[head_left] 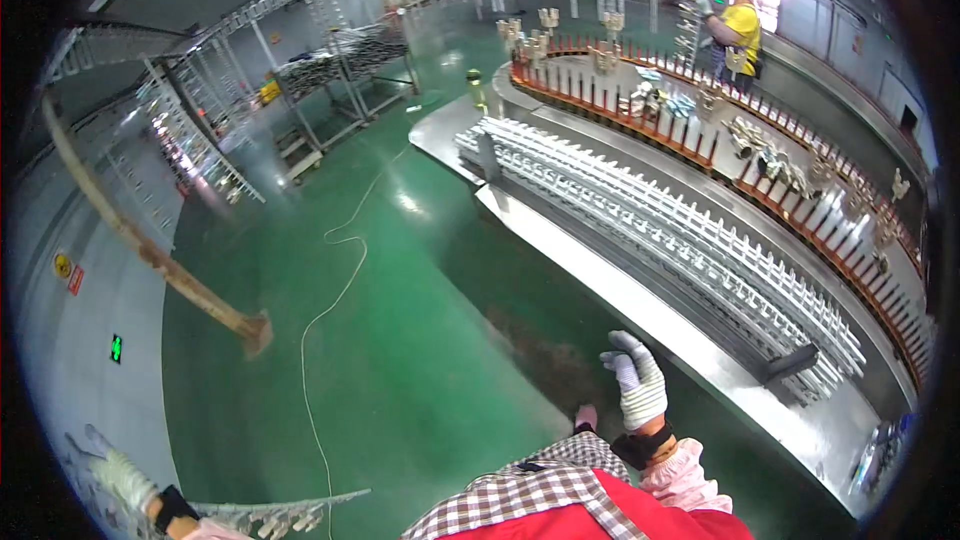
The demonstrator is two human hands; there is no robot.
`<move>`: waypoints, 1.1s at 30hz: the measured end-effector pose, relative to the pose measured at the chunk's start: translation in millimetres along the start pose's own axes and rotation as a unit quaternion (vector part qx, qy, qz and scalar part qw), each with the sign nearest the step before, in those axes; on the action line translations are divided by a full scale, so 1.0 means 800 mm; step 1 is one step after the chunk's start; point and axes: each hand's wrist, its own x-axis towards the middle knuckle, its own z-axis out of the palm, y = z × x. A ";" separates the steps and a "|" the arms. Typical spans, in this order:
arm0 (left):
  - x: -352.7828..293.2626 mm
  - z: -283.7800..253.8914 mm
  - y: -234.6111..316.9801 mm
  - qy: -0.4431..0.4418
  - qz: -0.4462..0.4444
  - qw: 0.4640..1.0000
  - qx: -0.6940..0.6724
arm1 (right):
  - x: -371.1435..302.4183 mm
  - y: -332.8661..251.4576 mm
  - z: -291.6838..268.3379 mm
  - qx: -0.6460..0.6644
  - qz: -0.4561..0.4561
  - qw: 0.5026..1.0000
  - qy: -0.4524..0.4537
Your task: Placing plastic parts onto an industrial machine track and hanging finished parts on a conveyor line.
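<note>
At the lower left edge, my left hand [118, 475], in a white glove with a dark wrist band, is raised with its fingers stretched apart; nothing shows in it. Just beside it, below, runs a long light-coloured rack [285, 512] with small pieces along it; I see no grip on it. My right hand [638, 380], in a striped white and grey glove, hovers in front of my body with loosely bent fingers, holding nothing. It is nearest to the pale front ledge [590, 280] of the metal bench, apart from it. Long racks of silvery metal parts [660, 230] lie on that bench.
Behind the bench curves a conveyor [620, 110] with upright brown pins, carrying metal parts and gloves. A person in a yellow top [742, 25] stands beyond it. A thin cable [305, 360] crosses the green floor. A loaded shelf [345, 65] and brown pole [150, 250] stand left.
</note>
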 end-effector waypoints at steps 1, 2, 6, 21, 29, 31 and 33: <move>-0.005 0.024 0.036 -0.117 -0.105 0.971 -0.183 | 0.006 0.001 0.005 -0.006 0.002 1.000 -0.003; -0.029 0.042 0.075 -0.139 -0.070 0.952 -0.264 | 0.015 0.002 0.009 -0.021 0.017 1.000 -0.007; -0.120 0.093 0.227 -0.319 -0.016 0.869 -0.379 | 0.058 0.015 0.013 -0.028 0.031 0.999 -0.008; -0.337 0.195 0.737 -0.497 0.207 0.685 -0.491 | 0.318 0.094 0.047 -0.073 0.056 0.995 -0.029; -0.396 0.249 0.914 -0.516 0.335 0.627 -0.478 | 0.407 0.106 0.083 -0.094 0.065 0.993 0.006; -0.412 0.274 0.971 -0.515 0.367 0.612 -0.475 | 0.425 0.116 0.096 -0.097 0.055 0.994 0.022; -0.427 0.300 1.028 -0.483 0.402 0.595 -0.502 | 0.443 0.126 0.113 -0.116 0.044 0.990 0.070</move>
